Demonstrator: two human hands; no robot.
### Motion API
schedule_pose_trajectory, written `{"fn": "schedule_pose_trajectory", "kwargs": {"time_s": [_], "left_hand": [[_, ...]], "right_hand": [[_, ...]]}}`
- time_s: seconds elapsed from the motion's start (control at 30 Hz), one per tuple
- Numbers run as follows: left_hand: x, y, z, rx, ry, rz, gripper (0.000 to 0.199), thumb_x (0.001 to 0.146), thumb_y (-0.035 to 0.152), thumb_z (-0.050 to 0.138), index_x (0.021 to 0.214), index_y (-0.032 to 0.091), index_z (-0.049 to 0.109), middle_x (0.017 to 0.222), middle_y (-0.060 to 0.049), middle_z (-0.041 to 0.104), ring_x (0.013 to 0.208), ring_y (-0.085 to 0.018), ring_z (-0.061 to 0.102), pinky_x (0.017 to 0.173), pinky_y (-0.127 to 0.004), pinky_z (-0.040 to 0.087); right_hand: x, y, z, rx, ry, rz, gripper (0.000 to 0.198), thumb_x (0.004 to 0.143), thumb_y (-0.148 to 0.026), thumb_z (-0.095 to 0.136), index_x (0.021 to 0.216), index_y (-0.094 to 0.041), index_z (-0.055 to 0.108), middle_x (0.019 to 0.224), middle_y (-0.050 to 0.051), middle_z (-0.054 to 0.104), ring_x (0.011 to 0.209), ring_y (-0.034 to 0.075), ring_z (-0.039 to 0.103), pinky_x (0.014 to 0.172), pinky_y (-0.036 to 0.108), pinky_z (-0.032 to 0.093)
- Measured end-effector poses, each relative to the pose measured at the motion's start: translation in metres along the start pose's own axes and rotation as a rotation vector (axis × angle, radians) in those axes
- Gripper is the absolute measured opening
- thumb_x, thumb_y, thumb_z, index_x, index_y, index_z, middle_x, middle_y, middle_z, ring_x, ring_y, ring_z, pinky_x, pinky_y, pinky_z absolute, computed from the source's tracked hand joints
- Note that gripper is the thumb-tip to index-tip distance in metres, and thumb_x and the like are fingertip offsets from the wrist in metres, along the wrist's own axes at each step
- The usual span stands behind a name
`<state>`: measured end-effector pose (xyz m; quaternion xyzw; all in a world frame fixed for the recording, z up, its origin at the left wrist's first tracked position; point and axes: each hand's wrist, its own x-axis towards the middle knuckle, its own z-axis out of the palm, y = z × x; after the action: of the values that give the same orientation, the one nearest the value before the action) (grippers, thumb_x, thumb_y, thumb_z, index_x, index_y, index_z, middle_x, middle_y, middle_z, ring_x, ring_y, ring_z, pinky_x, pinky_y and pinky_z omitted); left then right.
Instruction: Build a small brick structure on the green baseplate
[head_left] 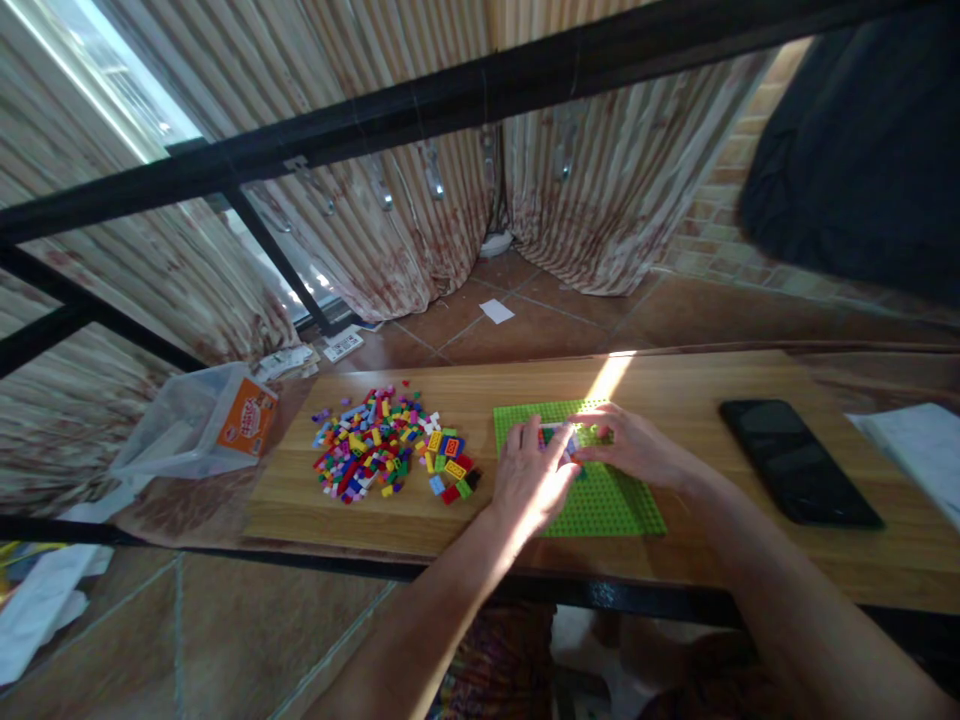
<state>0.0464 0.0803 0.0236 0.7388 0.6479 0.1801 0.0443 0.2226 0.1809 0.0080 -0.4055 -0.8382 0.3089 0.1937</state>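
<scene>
A green studded baseplate (607, 505) lies on the wooden table. On its upper middle is a small group of joined toy bricks (571, 442), white, red and bluish, partly covered by my fingers. My left hand (531, 472) is closed against the left side of these bricks, fingers bent over them. From the right, my right hand (634, 446) curves its thumb and fingers around the same bricks. Which single brick each hand grips is hidden. Left of the baseplate lies a loose pile of small coloured bricks (369, 445), with larger bricks (452, 468) beside it.
A black phone (799, 462) rests on the right of the wooden table (697, 385). White paper (915, 450) lies beyond it. A clear plastic box (187, 420) with an orange label stands off the table's left end. A dark metal bar (420, 95) crosses above, before striped curtains.
</scene>
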Motion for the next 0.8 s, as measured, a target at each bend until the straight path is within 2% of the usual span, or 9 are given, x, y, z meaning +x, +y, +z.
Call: {"fn": "schedule_pose_trajectory", "kwargs": {"time_s": [0.23, 0.43, 0.6, 0.8], "left_hand": [[-0.003, 0.008, -0.001, 0.070, 0.011, 0.006, 0.053, 0.084, 0.043, 0.061, 0.133, 0.029, 0.046, 0.135, -0.010, 0.043, 0.118, -0.031, 0.041, 0.096, -0.046, 0.045], [-0.001, 0.011, 0.002, 0.066, -0.034, -0.011, 0.054, 0.082, 0.043, 0.062, 0.131, 0.026, 0.047, 0.134, -0.013, 0.044, 0.121, -0.034, 0.041, 0.095, -0.048, 0.046], [-0.003, 0.008, 0.006, 0.033, -0.018, -0.015, 0.055, 0.083, 0.043, 0.061, 0.133, 0.026, 0.046, 0.138, -0.014, 0.042, 0.126, -0.036, 0.039, 0.099, -0.051, 0.043], [-0.015, 0.003, 0.000, -0.101, 0.015, -0.017, 0.065, 0.085, 0.036, 0.060, 0.143, 0.024, 0.032, 0.149, -0.014, 0.031, 0.136, -0.034, 0.032, 0.107, -0.051, 0.038]], "right_hand": [[0.003, -0.006, -0.002, -0.021, 0.000, -0.004, 0.047, 0.071, -0.048, 0.069, 0.111, -0.022, 0.069, 0.101, 0.008, 0.066, 0.073, 0.018, 0.061, 0.068, 0.034, 0.052], [0.005, 0.000, -0.001, -0.057, 0.000, -0.021, 0.052, 0.070, -0.052, 0.070, 0.110, -0.020, 0.070, 0.098, 0.009, 0.064, 0.067, 0.016, 0.059, 0.066, 0.035, 0.051], [0.004, 0.003, 0.001, -0.062, 0.002, -0.037, 0.055, 0.071, -0.056, 0.067, 0.113, -0.020, 0.069, 0.102, 0.011, 0.064, 0.068, 0.017, 0.059, 0.066, 0.035, 0.051], [-0.005, -0.001, 0.003, -0.070, 0.036, -0.068, 0.067, 0.071, -0.066, 0.062, 0.120, -0.021, 0.063, 0.103, 0.011, 0.065, 0.078, 0.021, 0.061, 0.071, 0.036, 0.052]]}}
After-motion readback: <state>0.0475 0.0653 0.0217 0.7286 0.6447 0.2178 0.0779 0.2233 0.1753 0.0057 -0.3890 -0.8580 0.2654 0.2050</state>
